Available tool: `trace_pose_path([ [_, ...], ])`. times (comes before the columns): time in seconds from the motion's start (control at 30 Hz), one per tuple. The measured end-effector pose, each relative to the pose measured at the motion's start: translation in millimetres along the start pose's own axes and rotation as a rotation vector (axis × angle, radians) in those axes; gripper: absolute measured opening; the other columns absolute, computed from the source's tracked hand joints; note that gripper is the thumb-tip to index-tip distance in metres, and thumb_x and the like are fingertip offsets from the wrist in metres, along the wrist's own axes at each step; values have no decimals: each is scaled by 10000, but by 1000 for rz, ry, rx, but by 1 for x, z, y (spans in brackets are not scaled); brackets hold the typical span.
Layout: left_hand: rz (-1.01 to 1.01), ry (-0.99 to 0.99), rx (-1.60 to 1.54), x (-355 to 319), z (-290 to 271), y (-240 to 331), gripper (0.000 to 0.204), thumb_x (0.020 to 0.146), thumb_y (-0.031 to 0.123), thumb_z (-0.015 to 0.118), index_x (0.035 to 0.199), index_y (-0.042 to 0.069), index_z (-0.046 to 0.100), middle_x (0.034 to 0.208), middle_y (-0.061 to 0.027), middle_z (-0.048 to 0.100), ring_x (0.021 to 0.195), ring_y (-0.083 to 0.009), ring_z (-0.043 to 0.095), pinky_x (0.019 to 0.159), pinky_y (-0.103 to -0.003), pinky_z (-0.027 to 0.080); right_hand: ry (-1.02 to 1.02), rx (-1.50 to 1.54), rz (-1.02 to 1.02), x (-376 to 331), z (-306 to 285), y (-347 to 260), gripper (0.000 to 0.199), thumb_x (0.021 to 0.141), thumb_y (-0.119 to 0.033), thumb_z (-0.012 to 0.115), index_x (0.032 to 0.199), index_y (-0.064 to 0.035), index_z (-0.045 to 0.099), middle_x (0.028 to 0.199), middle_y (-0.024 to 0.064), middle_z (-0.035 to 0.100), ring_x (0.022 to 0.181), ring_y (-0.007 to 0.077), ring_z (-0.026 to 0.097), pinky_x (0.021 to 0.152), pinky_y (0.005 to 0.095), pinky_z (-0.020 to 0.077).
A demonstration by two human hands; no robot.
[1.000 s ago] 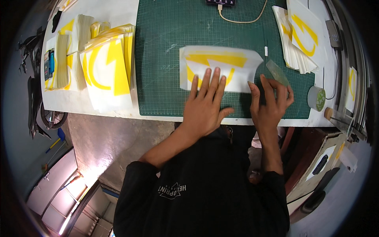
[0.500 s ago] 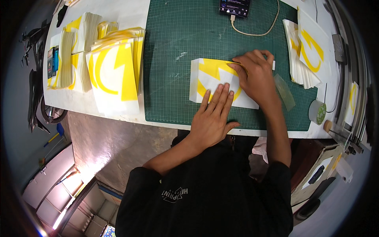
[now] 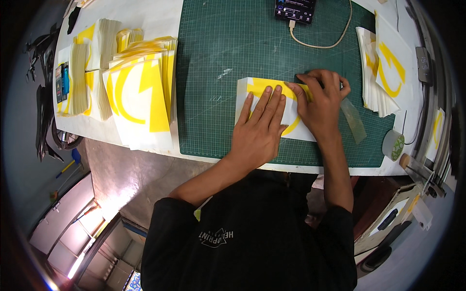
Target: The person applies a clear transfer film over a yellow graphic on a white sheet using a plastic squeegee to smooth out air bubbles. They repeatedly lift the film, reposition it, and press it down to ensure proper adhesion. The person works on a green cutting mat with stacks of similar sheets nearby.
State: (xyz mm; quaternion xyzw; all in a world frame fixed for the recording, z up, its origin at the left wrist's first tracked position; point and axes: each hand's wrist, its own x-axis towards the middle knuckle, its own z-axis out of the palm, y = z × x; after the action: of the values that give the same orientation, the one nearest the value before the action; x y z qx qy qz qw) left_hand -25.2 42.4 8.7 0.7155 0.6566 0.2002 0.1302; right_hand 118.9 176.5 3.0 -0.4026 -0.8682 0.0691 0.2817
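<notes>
A folded white-and-yellow paper [image 3: 302, 132], with a narrow flap along its left side, lies on the green cutting mat [image 3: 213, 116]. My left hand [image 3: 257, 128] rests flat on its middle, fingers stretched toward the far yellow edge. At the far right corner, my right hand [image 3: 323, 102] has curled fingers and a thumb pressed on the paper's edge, which looks pinched there; the fingertips are partly hidden. Just right of that hand, a translucent strip [image 3: 353, 121] lies on the mat.
Stacks of similar printed papers [image 3: 138, 97] stand at the left, more papers [image 3: 376, 72] at the right. A phone [image 3: 294, 9] with a white cable [image 3: 320, 47] lies at the far side. A tape roll [image 3: 393, 144] sits near the right front edge. A lighter [image 3: 66, 75] lies far left.
My left hand has slid farther from me over the paper, up to its far yellow band. My right hand stays at the far right corner, its fingers slightly shifted. The view has moved slightly.
</notes>
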Motion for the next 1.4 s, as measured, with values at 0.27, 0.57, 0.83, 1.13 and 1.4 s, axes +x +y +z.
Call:
trace_pose_path([
  [0.27, -81, -77, 74, 9, -13, -19, 864, 1017, 556, 541, 1598, -65, 386, 1698, -271, 326, 1597, -405, 309, 1267, -687, 132, -15, -5, 23, -3, 0, 3, 246, 810, -291, 902, 974, -132, 812, 992, 3, 648, 1015, 213, 590, 1025, 520, 314],
  [0.57, -113, -102, 101, 10, -13, -22, 882, 998, 539, 528, 1628, -51, 345, 1737, -227, 276, 1629, -358, 245, 1273, -698, 94, -158, -181, -45, -11, -16, -24, 529, 907, -380, 787, 1356, -120, 680, 1377, 64, 638, 1340, 264, 558, 1171, 657, 237],
  [0.83, -79, -60, 128, 13, -9, -25, 852, 981, 485, 524, 1617, -60, 368, 1720, -247, 312, 1630, -369, 247, 1280, -683, 85, -479, -5, 37, -43, -17, -44, 776, 1027, -566, 548, 1535, 19, 519, 1692, 135, 409, 1599, 298, 328, 1220, 798, 53],
  [1.13, -56, -104, 204, 9, -8, -23, 930, 1037, 627, 483, 1633, -65, 307, 1720, -283, 274, 1623, -408, 238, 1273, -686, 79, -395, -275, 144, -66, -58, 6, 717, 1057, -511, 560, 1604, -60, 459, 1708, 130, 378, 1619, 350, 257, 1202, 805, 23],
  [1.4, -178, 74, 155, 8, 5, 16, 883, 1044, 534, 552, 1616, -97, 317, 1699, -319, 286, 1608, -480, 223, 1246, -735, 77, -83, -380, 412, -114, -92, 58, 523, 965, -361, 779, 1390, -81, 661, 1427, 193, 570, 1299, 337, 525, 1092, 576, 327],
])
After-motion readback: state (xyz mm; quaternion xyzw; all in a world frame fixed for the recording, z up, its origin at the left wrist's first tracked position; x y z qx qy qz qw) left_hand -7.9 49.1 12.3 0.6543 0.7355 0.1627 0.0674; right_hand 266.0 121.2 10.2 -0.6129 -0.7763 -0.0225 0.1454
